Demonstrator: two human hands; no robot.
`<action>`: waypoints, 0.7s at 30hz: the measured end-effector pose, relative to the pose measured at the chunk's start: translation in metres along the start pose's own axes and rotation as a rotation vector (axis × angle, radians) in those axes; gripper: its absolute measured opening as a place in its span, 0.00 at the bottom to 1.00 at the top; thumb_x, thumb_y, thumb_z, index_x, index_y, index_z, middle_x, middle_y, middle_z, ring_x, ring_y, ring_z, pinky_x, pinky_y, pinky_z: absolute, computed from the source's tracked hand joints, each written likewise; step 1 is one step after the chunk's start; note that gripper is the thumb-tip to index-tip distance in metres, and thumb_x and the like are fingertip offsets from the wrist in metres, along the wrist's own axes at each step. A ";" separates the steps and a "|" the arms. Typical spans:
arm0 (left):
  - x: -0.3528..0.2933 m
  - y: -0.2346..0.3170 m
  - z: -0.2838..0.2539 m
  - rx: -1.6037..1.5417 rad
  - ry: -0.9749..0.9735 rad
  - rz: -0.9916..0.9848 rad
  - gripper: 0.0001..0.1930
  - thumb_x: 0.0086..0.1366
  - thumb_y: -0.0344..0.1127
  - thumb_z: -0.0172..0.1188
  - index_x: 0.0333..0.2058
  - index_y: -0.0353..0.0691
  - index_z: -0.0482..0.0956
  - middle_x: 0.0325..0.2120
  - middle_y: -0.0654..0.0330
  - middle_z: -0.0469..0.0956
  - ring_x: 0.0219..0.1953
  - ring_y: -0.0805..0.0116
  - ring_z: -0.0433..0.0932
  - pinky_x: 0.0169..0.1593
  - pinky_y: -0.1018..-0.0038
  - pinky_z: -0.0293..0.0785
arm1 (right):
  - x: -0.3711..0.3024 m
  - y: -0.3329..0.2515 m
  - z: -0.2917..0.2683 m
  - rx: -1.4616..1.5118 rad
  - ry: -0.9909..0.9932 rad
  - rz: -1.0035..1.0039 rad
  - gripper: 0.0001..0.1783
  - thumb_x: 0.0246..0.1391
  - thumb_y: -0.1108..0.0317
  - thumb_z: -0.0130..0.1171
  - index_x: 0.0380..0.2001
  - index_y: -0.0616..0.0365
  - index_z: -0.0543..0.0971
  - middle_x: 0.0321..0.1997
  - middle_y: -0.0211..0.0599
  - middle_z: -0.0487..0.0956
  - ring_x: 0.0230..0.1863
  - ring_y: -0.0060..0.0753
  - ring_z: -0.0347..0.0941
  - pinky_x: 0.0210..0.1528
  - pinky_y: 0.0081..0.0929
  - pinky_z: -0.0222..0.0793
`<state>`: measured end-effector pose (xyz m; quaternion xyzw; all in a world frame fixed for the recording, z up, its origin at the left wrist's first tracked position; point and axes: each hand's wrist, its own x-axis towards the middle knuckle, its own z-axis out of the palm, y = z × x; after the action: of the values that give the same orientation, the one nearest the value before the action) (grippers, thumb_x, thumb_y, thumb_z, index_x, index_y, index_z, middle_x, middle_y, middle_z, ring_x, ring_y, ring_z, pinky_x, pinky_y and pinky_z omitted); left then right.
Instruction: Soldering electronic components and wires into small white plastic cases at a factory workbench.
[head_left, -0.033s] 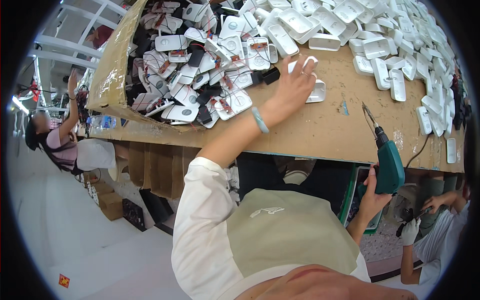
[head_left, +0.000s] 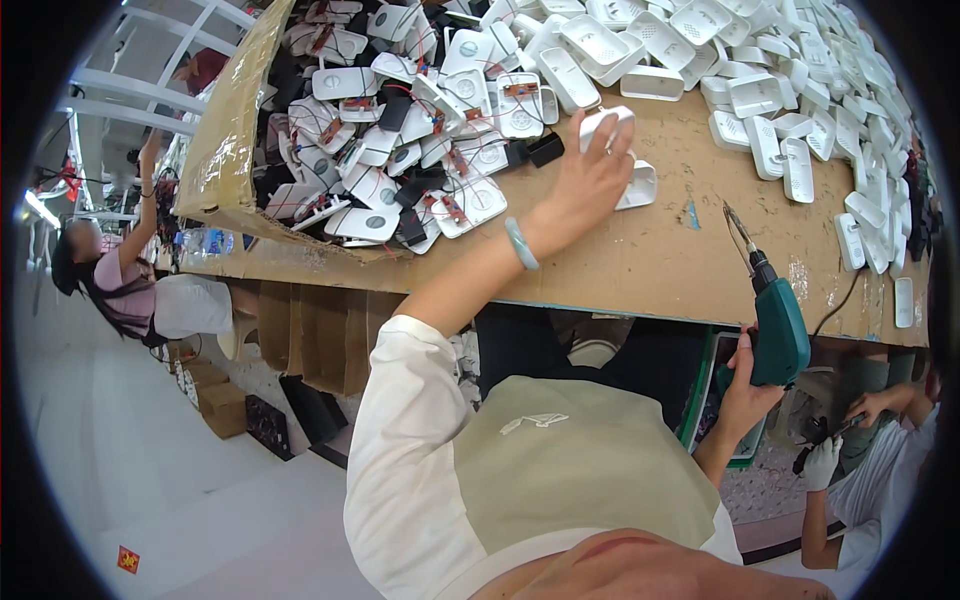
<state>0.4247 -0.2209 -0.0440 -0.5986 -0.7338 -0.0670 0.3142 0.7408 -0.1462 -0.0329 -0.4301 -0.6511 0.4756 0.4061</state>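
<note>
My left hand (head_left: 592, 182), with a pale bangle at its wrist, reaches over the bench. Its fingers are closed on a white plastic shell (head_left: 607, 122), partly hidden by them. Right beside its fingers, a second white shell (head_left: 640, 186) lies on the cardboard, hollow side showing. My right hand (head_left: 745, 392) grips a green pistol-shaped soldering gun (head_left: 779, 330) near the bench's front edge. The gun's thin metal tip points up and away over the cardboard.
A cardboard box (head_left: 222, 160) at the left holds many white housings with red and black wires (head_left: 365, 222). Empty white shells (head_left: 755, 95) are heaped at the back right. A black cord (head_left: 843, 300) trails near the gun. Other people are at left and lower right.
My left hand and the second shell beside it have shifted very slightly to the right. At the left, another person's raised arm has moved a little. The soldering gun stays nearly still.
</note>
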 end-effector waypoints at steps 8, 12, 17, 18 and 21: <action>-0.047 0.049 -0.035 -0.326 -0.437 -0.068 0.17 0.56 0.35 0.58 0.42 0.32 0.78 0.46 0.48 0.73 0.50 0.51 0.71 0.54 0.57 0.66 | -0.002 -0.005 0.007 0.083 -0.005 -0.020 0.12 0.60 0.78 0.61 0.47 0.69 0.79 0.40 0.38 0.83 0.25 0.15 0.68 0.29 0.15 0.63; -0.032 0.010 -0.054 -0.485 -0.169 -0.213 0.20 0.50 0.30 0.66 0.42 0.29 0.75 0.43 0.48 0.72 0.45 0.50 0.72 0.48 0.59 0.71 | -0.001 -0.005 0.003 0.047 0.007 -0.033 0.12 0.59 0.78 0.61 0.46 0.68 0.80 0.40 0.37 0.83 0.26 0.15 0.68 0.29 0.15 0.63; -0.008 -0.088 -0.021 0.070 -0.054 -0.534 0.21 0.51 0.27 0.66 0.45 0.27 0.74 0.40 0.43 0.73 0.45 0.46 0.71 0.49 0.56 0.71 | 0.000 -0.010 0.007 0.039 -0.026 -0.062 0.10 0.59 0.79 0.62 0.44 0.68 0.81 0.39 0.36 0.83 0.26 0.14 0.69 0.29 0.16 0.64; -0.007 -0.101 -0.010 0.108 -0.070 -0.543 0.21 0.51 0.26 0.66 0.45 0.28 0.74 0.41 0.43 0.74 0.46 0.46 0.72 0.50 0.56 0.71 | 0.000 -0.012 0.008 0.027 -0.042 -0.054 0.10 0.58 0.79 0.62 0.44 0.68 0.81 0.38 0.36 0.84 0.26 0.14 0.70 0.29 0.16 0.65; -0.002 -0.116 -0.004 -0.177 -0.114 -0.551 0.21 0.50 0.22 0.63 0.45 0.29 0.75 0.46 0.44 0.76 0.49 0.46 0.72 0.51 0.57 0.71 | -0.004 -0.018 0.011 0.111 -0.038 -0.002 0.10 0.57 0.77 0.64 0.43 0.67 0.80 0.36 0.34 0.84 0.27 0.16 0.73 0.29 0.15 0.68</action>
<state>0.3191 -0.2567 -0.0098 -0.4046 -0.8764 -0.1801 0.1890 0.7280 -0.1559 -0.0187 -0.3970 -0.6317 0.5187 0.4175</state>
